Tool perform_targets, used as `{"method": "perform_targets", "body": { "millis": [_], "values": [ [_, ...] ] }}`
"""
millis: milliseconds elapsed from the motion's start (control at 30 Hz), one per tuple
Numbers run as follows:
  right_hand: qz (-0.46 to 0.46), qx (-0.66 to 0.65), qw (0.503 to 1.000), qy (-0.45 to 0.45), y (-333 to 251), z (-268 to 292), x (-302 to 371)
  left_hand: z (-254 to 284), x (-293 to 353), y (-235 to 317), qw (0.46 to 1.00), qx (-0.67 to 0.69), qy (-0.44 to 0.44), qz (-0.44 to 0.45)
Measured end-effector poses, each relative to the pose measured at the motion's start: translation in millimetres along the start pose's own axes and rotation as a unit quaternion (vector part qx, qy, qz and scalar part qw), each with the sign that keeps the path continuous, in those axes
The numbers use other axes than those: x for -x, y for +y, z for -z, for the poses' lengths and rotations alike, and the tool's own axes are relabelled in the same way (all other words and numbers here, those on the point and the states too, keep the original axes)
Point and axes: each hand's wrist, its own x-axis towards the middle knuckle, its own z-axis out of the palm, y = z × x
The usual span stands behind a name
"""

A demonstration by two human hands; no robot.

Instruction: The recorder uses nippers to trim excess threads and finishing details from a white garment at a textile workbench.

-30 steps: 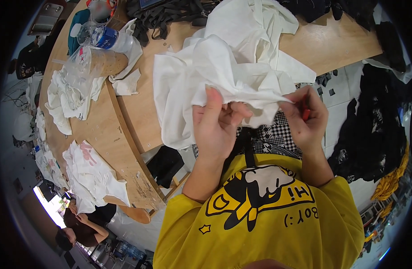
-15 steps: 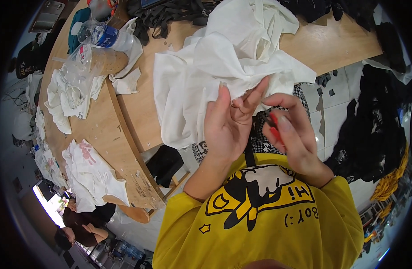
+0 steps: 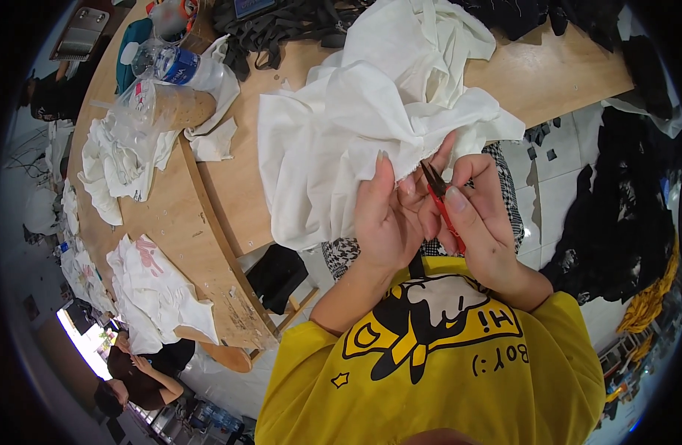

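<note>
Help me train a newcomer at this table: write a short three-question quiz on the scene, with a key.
1. Open question: which of the person's hands holds the red-handled snips?
2. True or false: the snips' blades point toward the yellow shirt.
3. Multiple choice: what colour is the label on the clear bottle?
a) red
b) blue
c) green

Key:
1. The right hand.
2. False; they point away from it.
3. b
</note>
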Motion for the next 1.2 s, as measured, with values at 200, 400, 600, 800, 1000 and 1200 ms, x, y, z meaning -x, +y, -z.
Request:
{"method": "perform_targets", "body": {
  "millis": [200, 400, 600, 800, 1000, 1200],
  "values": [
    [0.023, -0.004, 1.0, 0.01, 2.9, 0.8, -1.5, 2.3, -1.1, -0.9, 1.0, 0.015, -0.01, -0.004],
    [0.023, 0.016, 1.0, -0.003, 3.2, 4.1, -1.0, -1.3, -1.4, -4.8, 0.999, -0.024, -0.01, -0.036],
    [0.018, 0.008, 1.0, -0.016, 0.4, 2.8, -0.3, 11.0, -2.4, -9.9, 0.992, -0.085, -0.061, -0.067],
    [-0.014, -0.02, 0.999, -0.028, -0.2, 4.0, 1.7, 1.2, 2.3, -12.6, 0.987, -0.104, -0.033, -0.117],
    [-0.073, -0.151, 0.986, 0.005, -3.6, -6.7, 4.8, 10.1, 3.6, -20.6, 0.968, -0.167, -0.039, -0.185],
    [-0.094, -0.185, 0.978, -0.029, -5.8, -2.5, 6.1, 21.8, 3.1, -17.3, 0.959, -0.193, -0.089, -0.185]
  ]
}}
